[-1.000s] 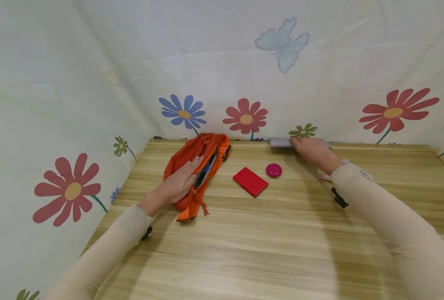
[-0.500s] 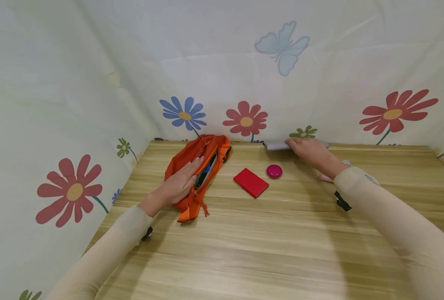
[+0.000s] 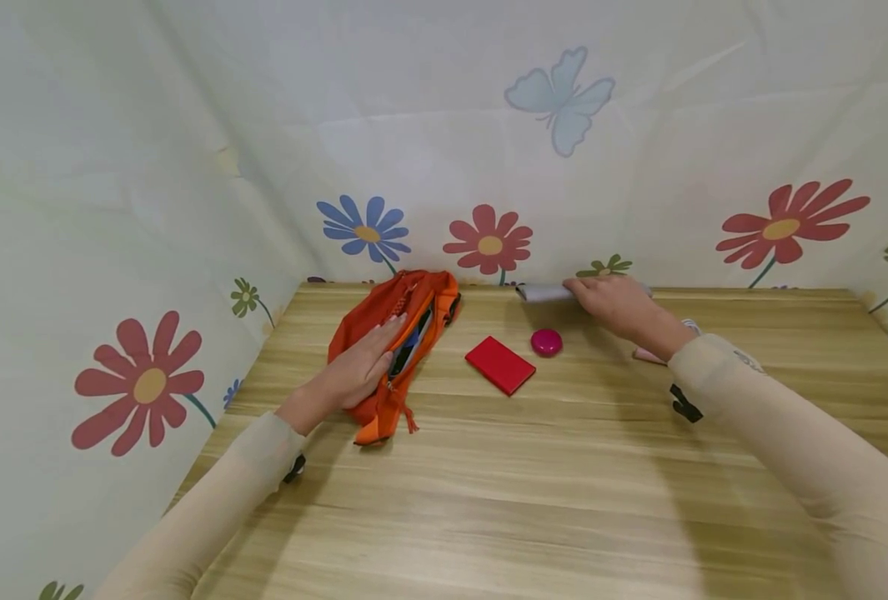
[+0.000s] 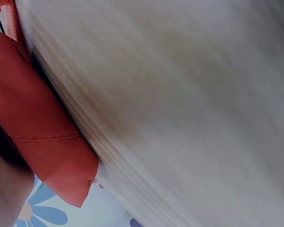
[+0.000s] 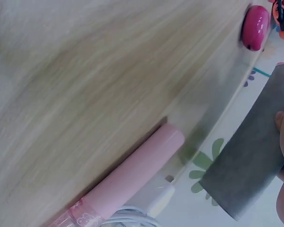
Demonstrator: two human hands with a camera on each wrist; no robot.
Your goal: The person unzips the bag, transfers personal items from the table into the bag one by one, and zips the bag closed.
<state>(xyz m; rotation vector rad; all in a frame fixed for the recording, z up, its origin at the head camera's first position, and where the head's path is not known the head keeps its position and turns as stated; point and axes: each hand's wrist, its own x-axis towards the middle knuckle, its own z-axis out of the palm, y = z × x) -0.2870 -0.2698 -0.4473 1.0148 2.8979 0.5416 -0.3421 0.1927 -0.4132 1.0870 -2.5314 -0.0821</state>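
My left hand [image 3: 348,367] lies with extended fingers on an orange-red zippered bag [image 3: 364,315] at the back left of the table. The bag's zip gapes, and dark and blue things show inside. At the table's back edge, my right hand [image 3: 624,307] grips a long grey case-like object [image 3: 539,292]. In the right wrist view that grey object [image 5: 255,146] has a smooth, slightly curved side and is raised off the tabletop, the thumb against it. Between the hands lie a red booklet [image 3: 500,365] and a round magenta compact [image 3: 546,342].
Beneath the right forearm lie a pink tube [image 5: 137,172] and a white charger [image 5: 156,201] with its coiled cable [image 5: 125,217]. A white flower-printed curtain [image 3: 428,125] stands right behind the wooden table [image 3: 489,492] and along its left side.
My right hand has shifted slightly left along the back edge with the grey object, whose near end has moved toward the bag. The left hand stays on the bag.
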